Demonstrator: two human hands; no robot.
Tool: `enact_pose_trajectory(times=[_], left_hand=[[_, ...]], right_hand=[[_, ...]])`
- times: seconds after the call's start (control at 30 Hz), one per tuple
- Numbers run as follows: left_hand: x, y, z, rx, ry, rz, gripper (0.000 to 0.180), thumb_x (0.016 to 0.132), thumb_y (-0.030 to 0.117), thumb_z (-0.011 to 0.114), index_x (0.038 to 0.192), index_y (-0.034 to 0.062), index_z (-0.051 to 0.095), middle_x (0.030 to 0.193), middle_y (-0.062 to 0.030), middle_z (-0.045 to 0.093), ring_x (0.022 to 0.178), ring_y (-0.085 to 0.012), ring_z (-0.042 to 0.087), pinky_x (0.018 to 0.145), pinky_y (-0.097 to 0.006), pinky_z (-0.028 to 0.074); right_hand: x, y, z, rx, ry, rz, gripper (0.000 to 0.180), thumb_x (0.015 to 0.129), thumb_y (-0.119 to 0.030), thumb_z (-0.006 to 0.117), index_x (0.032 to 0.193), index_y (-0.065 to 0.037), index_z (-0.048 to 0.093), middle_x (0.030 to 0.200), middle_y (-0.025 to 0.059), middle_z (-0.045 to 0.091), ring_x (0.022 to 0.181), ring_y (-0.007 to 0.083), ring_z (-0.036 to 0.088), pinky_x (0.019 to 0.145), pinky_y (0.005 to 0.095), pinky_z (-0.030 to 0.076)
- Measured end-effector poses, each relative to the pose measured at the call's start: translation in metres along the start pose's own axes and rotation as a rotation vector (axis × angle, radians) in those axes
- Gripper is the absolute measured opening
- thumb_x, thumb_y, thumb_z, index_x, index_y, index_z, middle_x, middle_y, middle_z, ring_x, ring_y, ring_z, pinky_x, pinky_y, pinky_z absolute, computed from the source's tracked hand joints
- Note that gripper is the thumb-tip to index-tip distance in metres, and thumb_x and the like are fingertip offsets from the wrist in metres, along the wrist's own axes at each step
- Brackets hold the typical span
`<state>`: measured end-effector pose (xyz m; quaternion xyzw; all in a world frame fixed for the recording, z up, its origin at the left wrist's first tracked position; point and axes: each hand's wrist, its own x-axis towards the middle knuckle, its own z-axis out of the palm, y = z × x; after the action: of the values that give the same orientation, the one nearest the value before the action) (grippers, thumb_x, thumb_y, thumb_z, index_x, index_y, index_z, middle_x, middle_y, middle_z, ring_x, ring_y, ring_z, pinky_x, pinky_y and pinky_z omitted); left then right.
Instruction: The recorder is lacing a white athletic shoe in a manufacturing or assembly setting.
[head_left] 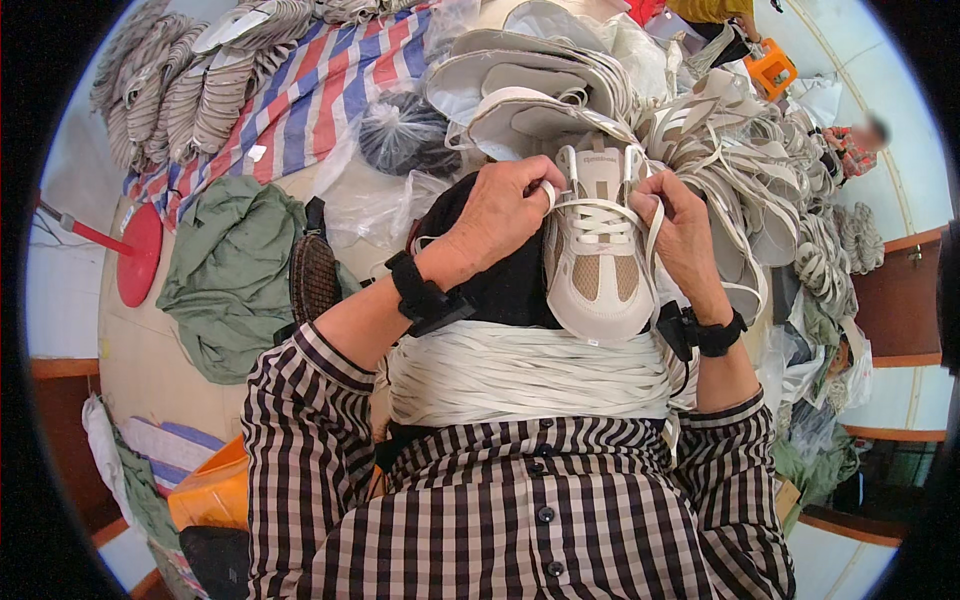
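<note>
Head view looks down on a beige sneaker held just above centre, toe toward the person, resting on a thick bundle of white laces that lies across the lap. At about 10 o'clock from the shoe, the left hand has its fingers curled narrow, pinching one end of the white shoelace at the upper eyelets. At about 2 o'clock from the shoe, the right hand grips the other lace end, fingers closed on it, with the strand hanging down past the shoe's side. Both wrists carry black straps. A black cloth lies under the left hand and touches the shoe's side. Toward 12 o'clock a heap of pale shoe uppers is piled on the counter, and toward 2 o'clock lies a tangle of more uppers and laces. At 9 o'clock a green cloth lies on the counter, with a striped red, white and blue sheet toward 11 o'clock.
</note>
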<state>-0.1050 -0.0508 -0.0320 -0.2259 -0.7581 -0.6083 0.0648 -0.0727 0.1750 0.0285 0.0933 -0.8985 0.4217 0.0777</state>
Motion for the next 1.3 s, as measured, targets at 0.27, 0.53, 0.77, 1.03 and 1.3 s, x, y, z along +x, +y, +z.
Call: enact_pose_trajectory(times=[0.27,0.53,0.77,1.03,1.3], left_hand=[[-0.004,0.001,-0.001,-0.035,-0.043,-0.048,0.011,0.090,0.008,0.059,0.094,0.0012,0.066,0.072,-0.0156,0.065,0.063,-0.0243,0.060,0.064,-0.035,0.048],[-0.002,0.002,0.012,0.219,0.048,0.296,0.011,0.083,0.001,0.055,0.091,0.0014,0.064,0.080,-0.0209,0.066,0.076,-0.0384,0.065,0.068,-0.042,0.050],[0.011,0.001,0.009,0.049,0.022,0.086,0.011,0.082,0.000,0.055,0.088,-0.0002,0.063,0.084,-0.0195,0.068,0.077,-0.0364,0.066,0.070,-0.040,0.052],[0.001,0.001,0.015,0.008,0.000,-0.033,0.009,0.085,0.001,0.055,0.090,0.0027,0.062,0.079,-0.0193,0.065,0.071,-0.0328,0.065,0.065,-0.038,0.050],[0.000,0.002,0.014,0.029,-0.054,0.059,0.012,0.085,0.000,0.052,0.095,0.0019,0.057,0.081,-0.0220,0.065,0.079,-0.0426,0.064,0.068,-0.047,0.049]], right_hand=[[0.000,0.001,0.000,-0.016,0.001,0.001,0.014,0.092,-0.013,0.064,0.090,0.000,0.059,0.075,0.0007,0.058,0.068,0.0087,0.048,0.063,0.0251,0.042],[-0.002,0.000,0.001,-0.012,-0.005,0.007,0.016,0.094,-0.015,0.064,0.090,-0.001,0.057,0.076,-0.0044,0.052,0.072,0.0054,0.044,0.067,0.0216,0.039],[-0.001,0.000,0.000,-0.039,-0.005,-0.023,0.014,0.093,-0.012,0.064,0.089,0.000,0.057,0.075,-0.0025,0.054,0.071,0.0064,0.046,0.065,0.0230,0.041],[-0.001,0.000,-0.002,-0.043,-0.029,-0.025,0.014,0.094,-0.011,0.063,0.089,0.000,0.056,0.075,-0.0035,0.053,0.070,0.0058,0.044,0.064,0.0224,0.040],[0.002,-0.001,-0.006,-0.154,-0.051,-0.111,0.011,0.089,-0.006,0.065,0.092,0.001,0.057,0.075,0.0116,0.061,0.066,0.0160,0.052,0.062,0.0312,0.045]])
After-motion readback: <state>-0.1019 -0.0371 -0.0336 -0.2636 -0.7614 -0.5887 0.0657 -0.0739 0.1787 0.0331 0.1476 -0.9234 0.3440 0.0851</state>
